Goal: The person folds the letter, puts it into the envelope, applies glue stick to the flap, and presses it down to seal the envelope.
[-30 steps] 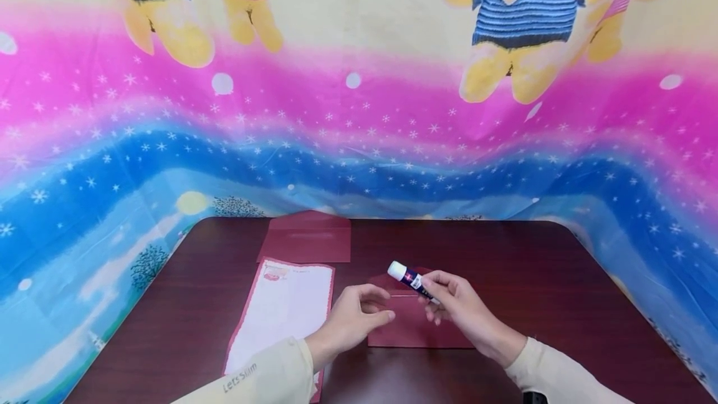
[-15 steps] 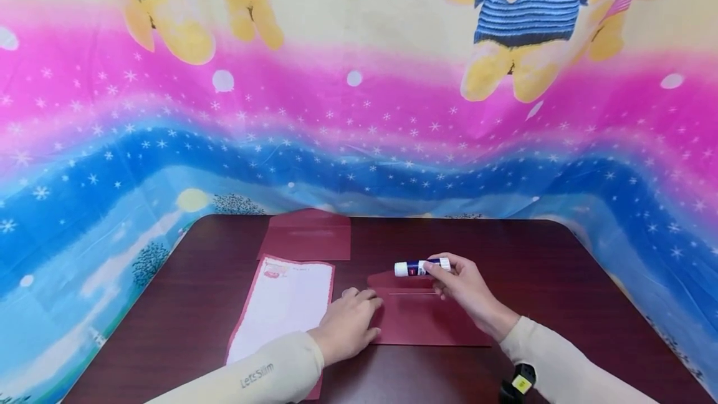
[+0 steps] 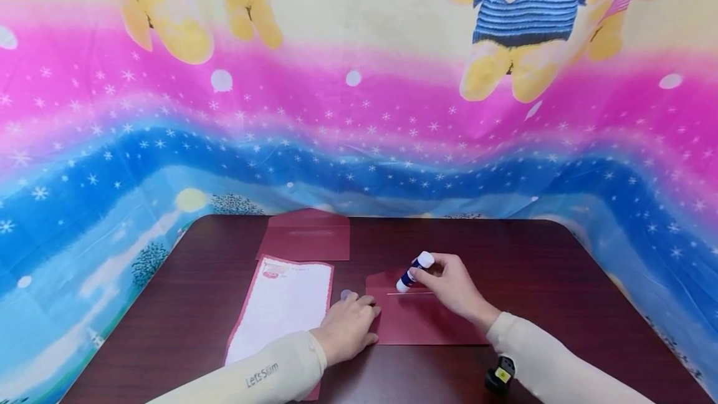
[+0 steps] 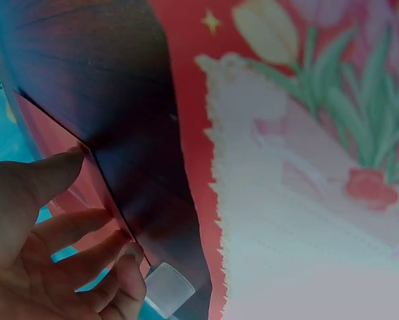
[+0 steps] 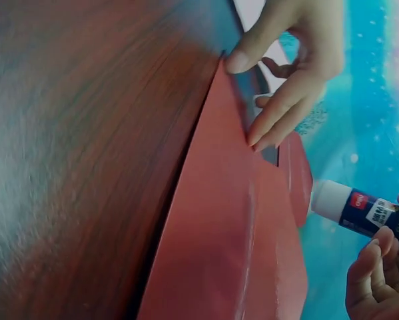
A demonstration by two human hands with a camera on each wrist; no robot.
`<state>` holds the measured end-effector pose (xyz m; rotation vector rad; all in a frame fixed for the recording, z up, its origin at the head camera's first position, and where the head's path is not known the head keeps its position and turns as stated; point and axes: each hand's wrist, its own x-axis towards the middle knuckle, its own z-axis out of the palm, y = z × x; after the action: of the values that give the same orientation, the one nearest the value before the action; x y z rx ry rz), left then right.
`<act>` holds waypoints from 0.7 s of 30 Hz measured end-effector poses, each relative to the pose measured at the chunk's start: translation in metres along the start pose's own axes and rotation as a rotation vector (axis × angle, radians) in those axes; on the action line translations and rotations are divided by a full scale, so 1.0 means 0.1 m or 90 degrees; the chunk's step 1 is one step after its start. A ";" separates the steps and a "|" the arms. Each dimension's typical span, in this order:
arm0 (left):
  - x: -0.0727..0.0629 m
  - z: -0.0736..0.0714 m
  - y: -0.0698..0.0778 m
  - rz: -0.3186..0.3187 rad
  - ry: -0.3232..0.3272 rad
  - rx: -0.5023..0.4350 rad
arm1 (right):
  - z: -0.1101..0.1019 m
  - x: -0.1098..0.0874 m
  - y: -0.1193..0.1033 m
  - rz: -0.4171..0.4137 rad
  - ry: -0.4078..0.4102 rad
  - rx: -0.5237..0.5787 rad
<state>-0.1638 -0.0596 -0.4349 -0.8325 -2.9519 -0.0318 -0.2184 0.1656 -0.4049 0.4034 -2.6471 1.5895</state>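
A red envelope (image 3: 426, 323) lies flap-up on the dark table in front of me. My left hand (image 3: 349, 328) rests on its left edge, thumb and fingertips touching the paper in both wrist views. My right hand (image 3: 457, 285) grips a glue stick (image 3: 414, 273), dark blue with white ends, between thumb and fingers. The stick leans, its lower end close over the flap (image 3: 381, 280) near the fold. A small translucent cap (image 4: 169, 291) sits beside the left hand's fingers, partly hidden by them in the head view.
Left of the envelope lies a white letter sheet (image 3: 291, 304) with a red border and printed tulips; the left sleeve covers its lower part. Behind it is another red envelope (image 3: 308, 245) with its flap spread. A printed curtain (image 3: 359, 111) hangs around the table's far edge.
The left hand has come down onto the envelope's left edge. The glue stick has turned from level to tilted, one end lowered toward the flap. The translucent cap now shows by the left fingers.
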 end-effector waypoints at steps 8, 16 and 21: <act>0.02 -0.01 0.01 0.004 -0.017 0.010 | 0.14 0.01 0.02 -0.021 -0.025 -0.102; 0.03 0.00 0.00 0.008 -0.021 0.004 | 0.24 0.05 0.01 -0.025 -0.043 -0.111; 0.03 -0.01 0.01 0.011 -0.019 0.007 | 0.27 0.07 0.01 -0.020 -0.048 -0.135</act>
<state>-0.1657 -0.0575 -0.4333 -0.8649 -2.9698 -0.0019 -0.2223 0.1409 -0.4179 0.5016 -2.8120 1.2910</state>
